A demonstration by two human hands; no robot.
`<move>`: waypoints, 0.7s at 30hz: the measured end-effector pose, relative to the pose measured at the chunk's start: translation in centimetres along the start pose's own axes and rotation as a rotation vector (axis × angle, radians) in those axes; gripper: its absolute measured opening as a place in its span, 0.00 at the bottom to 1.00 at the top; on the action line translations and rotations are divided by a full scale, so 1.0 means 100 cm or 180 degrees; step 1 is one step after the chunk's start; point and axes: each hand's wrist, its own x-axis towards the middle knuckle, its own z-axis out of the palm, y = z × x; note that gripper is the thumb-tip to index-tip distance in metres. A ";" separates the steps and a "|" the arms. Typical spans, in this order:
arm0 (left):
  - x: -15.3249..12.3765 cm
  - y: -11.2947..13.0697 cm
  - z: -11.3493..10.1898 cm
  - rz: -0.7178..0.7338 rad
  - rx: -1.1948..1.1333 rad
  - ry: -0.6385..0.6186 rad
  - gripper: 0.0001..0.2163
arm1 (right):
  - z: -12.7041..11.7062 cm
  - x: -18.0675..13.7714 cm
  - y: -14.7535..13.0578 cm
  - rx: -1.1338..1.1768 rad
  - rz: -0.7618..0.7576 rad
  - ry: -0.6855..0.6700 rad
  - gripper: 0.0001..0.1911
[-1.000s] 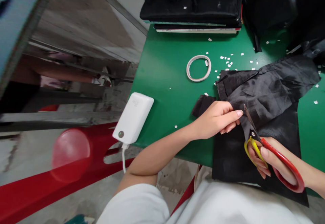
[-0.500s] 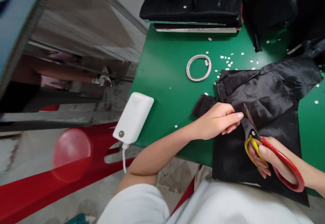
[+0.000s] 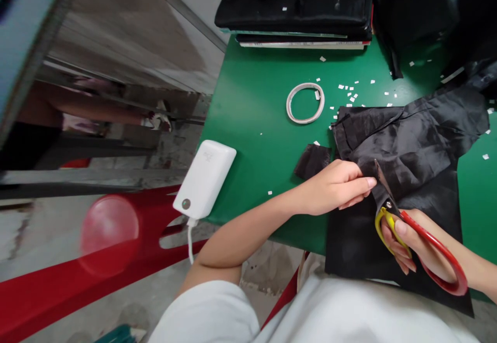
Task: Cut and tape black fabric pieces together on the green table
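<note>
Black fabric (image 3: 415, 148) lies in a crumpled layer over a flat black sheet (image 3: 357, 249) at the table's near right. With fingers pinched at the fabric's near edge, my left hand (image 3: 344, 186) holds it beside the scissor blades. My right hand (image 3: 411, 234) is wrapped round the scissors (image 3: 389, 204), which have one yellow and one red handle. Their blades point away from me and lie against the black fabric; part of them is hidden by it. A small folded black cloth piece (image 3: 313, 160) lies just beyond my left wrist.
On the green table (image 3: 248, 104) lie a ring of white tape (image 3: 288, 107) and several tiny white scraps (image 3: 340, 87). A white power bank (image 3: 205, 177) with a cable sits at the left edge. Stacked black items (image 3: 295, 9) stand at the back. A red chair (image 3: 147, 229) is at left.
Both hands and the scissors have shifted very slightly to the right in view. My left fingertips are a little closer to the blades. The grips look the same.
</note>
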 end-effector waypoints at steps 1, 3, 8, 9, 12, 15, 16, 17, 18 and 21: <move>0.000 0.000 0.000 0.0011 0.0011 0.0004 0.27 | 0.000 0.000 -0.001 0.0007 -0.0005 -0.0002 0.27; 0.001 -0.001 0.000 0.0027 0.0004 0.0015 0.27 | 0.001 0.000 -0.002 0.0024 -0.0019 -0.0012 0.27; 0.001 -0.001 0.000 0.0030 -0.0010 0.0008 0.26 | 0.002 0.001 -0.001 0.0027 -0.0056 -0.0034 0.28; 0.001 0.000 0.000 0.0028 -0.0012 0.0006 0.26 | 0.002 0.001 -0.001 0.0023 -0.0065 -0.0026 0.27; 0.000 0.001 0.001 0.0017 -0.0037 0.0028 0.26 | 0.002 0.001 -0.002 0.0009 -0.0071 -0.0022 0.27; 0.000 0.002 0.002 0.0014 -0.0076 0.0099 0.24 | 0.002 0.001 -0.001 0.0033 -0.0013 -0.0019 0.27; 0.000 0.002 0.003 0.0024 -0.0081 0.0116 0.23 | 0.002 0.001 -0.001 0.0051 0.0017 -0.0014 0.27; 0.000 0.002 0.003 0.0032 -0.0082 0.0136 0.23 | 0.002 0.001 0.000 0.0069 0.0042 -0.0007 0.27; -0.001 0.002 0.003 0.0038 -0.0081 0.0150 0.22 | 0.002 0.001 0.000 0.0087 0.0060 0.0004 0.28; -0.001 0.003 0.004 0.0034 -0.0070 0.0147 0.21 | 0.002 0.001 0.002 0.0118 0.0085 0.0027 0.28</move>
